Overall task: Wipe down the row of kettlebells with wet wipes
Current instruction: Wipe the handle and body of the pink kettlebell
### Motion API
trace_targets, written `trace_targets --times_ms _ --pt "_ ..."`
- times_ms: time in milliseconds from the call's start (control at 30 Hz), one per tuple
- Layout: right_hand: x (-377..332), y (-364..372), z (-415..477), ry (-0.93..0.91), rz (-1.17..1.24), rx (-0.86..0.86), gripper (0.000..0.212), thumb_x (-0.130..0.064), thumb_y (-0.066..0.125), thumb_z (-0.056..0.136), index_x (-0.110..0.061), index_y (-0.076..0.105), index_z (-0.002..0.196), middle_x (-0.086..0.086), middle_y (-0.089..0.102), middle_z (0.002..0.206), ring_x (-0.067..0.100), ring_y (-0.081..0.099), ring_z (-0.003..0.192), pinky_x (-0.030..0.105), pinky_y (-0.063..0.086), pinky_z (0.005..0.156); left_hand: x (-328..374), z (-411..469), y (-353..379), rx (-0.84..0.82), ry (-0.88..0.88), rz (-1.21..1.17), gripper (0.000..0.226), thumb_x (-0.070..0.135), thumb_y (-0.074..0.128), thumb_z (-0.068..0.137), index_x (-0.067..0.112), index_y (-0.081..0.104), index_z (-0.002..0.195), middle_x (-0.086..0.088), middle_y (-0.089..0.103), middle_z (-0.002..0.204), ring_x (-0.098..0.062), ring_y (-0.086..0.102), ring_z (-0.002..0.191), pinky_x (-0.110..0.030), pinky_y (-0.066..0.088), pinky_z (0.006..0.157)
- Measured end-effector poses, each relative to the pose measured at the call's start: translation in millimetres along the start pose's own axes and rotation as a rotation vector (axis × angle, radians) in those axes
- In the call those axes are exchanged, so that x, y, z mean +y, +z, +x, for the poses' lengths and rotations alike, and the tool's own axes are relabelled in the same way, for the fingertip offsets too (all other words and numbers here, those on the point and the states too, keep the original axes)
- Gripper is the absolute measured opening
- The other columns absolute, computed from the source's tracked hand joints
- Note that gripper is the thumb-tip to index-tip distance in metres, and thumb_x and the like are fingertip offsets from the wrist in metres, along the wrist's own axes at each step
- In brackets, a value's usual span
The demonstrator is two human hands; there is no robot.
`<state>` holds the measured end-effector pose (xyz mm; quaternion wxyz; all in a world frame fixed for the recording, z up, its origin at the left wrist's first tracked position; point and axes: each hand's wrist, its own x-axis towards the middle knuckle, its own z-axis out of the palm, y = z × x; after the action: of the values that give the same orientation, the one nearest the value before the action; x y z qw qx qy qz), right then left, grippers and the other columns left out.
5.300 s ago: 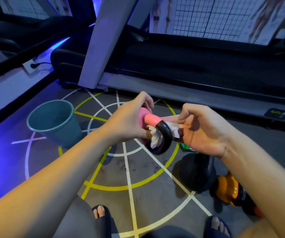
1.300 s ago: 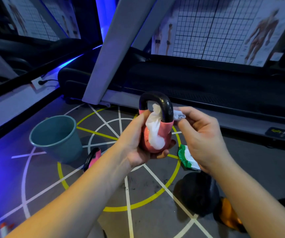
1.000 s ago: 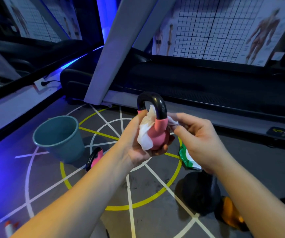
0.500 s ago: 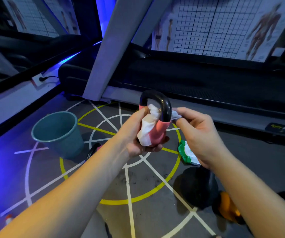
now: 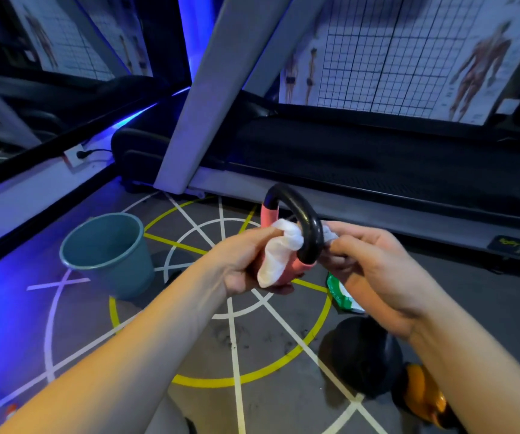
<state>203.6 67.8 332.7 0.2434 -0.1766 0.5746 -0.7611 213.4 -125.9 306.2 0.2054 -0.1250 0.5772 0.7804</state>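
Note:
A small pink kettlebell (image 5: 290, 267) with a black handle is held up in the air at the centre. My left hand (image 5: 243, 264) grips its pink body from the left and below. A white wet wipe (image 5: 279, 255) is threaded through the handle loop; one end hangs over the pink body, and my right hand (image 5: 368, 267) pinches the other end just right of the handle. On the floor at the lower right stand a black kettlebell (image 5: 362, 355) and an orange one (image 5: 424, 399), partly hidden by my right forearm.
A teal bucket (image 5: 108, 255) stands on the floor to the left. A green and white wipes pack (image 5: 341, 296) lies under my right hand. A treadmill (image 5: 346, 158) with a slanted grey post runs across the back. The floor bears yellow and white lines.
The kettlebell has turned in my left hand so the handle loop faces more sideways. The wipe has been drawn further through the loop, with less cloth hanging on the left side.

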Motion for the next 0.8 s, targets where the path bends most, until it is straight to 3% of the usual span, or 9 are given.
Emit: trace_targets --times_ms 67,167,233,333,400,467,567,667,800 --pt "-3 0 -3 0.057 0.046 0.007 0.034 0.008 0.044 0.094 0.004 0.074 0.109 0.011 0.073 0.091 0.005 0.064 0.065 0.018 0.053 0.069 -2 1 -3 -0.019 0.012 0.025 0.058 0.031 0.082 0.063 0.015 0.065 0.117 -0.008 0.073 0.084 -0.020 0.069 0.064 -0.035 0.056 0.053" --pt "-6 -3 -6 0.124 -0.023 -0.034 0.033 0.002 0.049 0.093 -0.001 0.074 0.114 0.021 0.073 0.106 0.024 0.072 0.087 0.038 0.057 0.091 -5 4 -8 0.018 0.045 0.108 0.065 0.028 0.082 0.059 0.006 0.067 0.118 -0.014 0.072 0.090 -0.026 0.069 0.066 -0.038 0.056 0.057" --pt "-6 -4 -8 0.168 -0.068 -0.028 0.033 -0.003 0.053 0.091 -0.005 0.075 0.115 0.017 0.075 0.100 0.022 0.071 0.079 0.047 0.054 0.098 -6 5 -10 0.066 0.059 0.160 0.060 0.023 0.078 0.068 0.001 0.065 0.122 -0.018 0.071 0.094 -0.029 0.069 0.071 -0.041 0.057 0.060" --pt "-7 -4 -7 0.202 -0.071 0.024 0.033 0.000 0.048 0.096 -0.006 0.076 0.113 0.015 0.067 0.091 0.008 0.051 0.057 0.035 0.059 0.081 -8 6 -14 0.137 0.103 0.244 0.047 0.020 0.078 0.073 0.000 0.067 0.115 -0.014 0.072 0.092 -0.026 0.068 0.075 -0.038 0.059 0.069" --pt "-7 -2 -6 0.210 -0.054 0.046 0.033 0.003 0.047 0.097 -0.004 0.076 0.110 0.018 0.066 0.092 0.006 0.051 0.055 0.023 0.056 0.067 -10 5 -15 0.158 0.126 0.305 0.021 0.011 0.077 0.083 0.007 0.069 0.102 -0.004 0.070 0.077 -0.014 0.063 0.058 -0.022 0.051 0.055" --pt "-7 0 -6 0.220 -0.041 0.059 0.034 0.005 0.045 0.097 -0.003 0.078 0.107 0.017 0.065 0.091 0.006 0.046 0.056 0.020 0.054 0.064 -10 3 -15 0.159 0.147 0.355 0.015 0.002 0.072 0.087 0.014 0.069 0.096 0.002 0.067 0.069 -0.008 0.058 0.050 -0.016 0.043 0.046" --pt "-8 1 -4 0.225 -0.034 0.072 0.035 0.005 0.046 0.095 -0.004 0.079 0.103 0.017 0.057 0.092 0.013 0.034 0.064 0.019 0.050 0.064 -9 0 -17 0.144 0.207 0.515 0.030 0.004 0.078 0.071 0.015 0.073 0.098 -0.001 0.071 0.076 -0.012 0.064 0.061 -0.023 0.050 0.051" --pt "-5 1 -2 0.266 -0.065 0.104 0.035 0.005 0.046 0.091 -0.002 0.079 0.103 0.014 0.056 0.082 0.014 0.033 0.064 0.019 0.049 0.062 -10 -2 -17 0.152 0.236 0.739 0.032 0.013 0.082 0.065 0.021 0.071 0.094 -0.009 0.072 0.090 -0.021 0.068 0.077 -0.047 0.061 0.068" --pt "-2 -1 -1 0.347 -0.062 0.129 0.035 0.001 0.047 0.088 0.003 0.075 0.109 0.010 0.049 0.069 0.011 0.038 0.056 0.020 0.052 0.059 -13 -5 -15 0.186 0.324 0.879 0.026 0.016 0.084 0.067 0.024 0.066 0.085 0.002 0.069 0.082 -0.018 0.066 0.077 -0.044 0.062 0.067"
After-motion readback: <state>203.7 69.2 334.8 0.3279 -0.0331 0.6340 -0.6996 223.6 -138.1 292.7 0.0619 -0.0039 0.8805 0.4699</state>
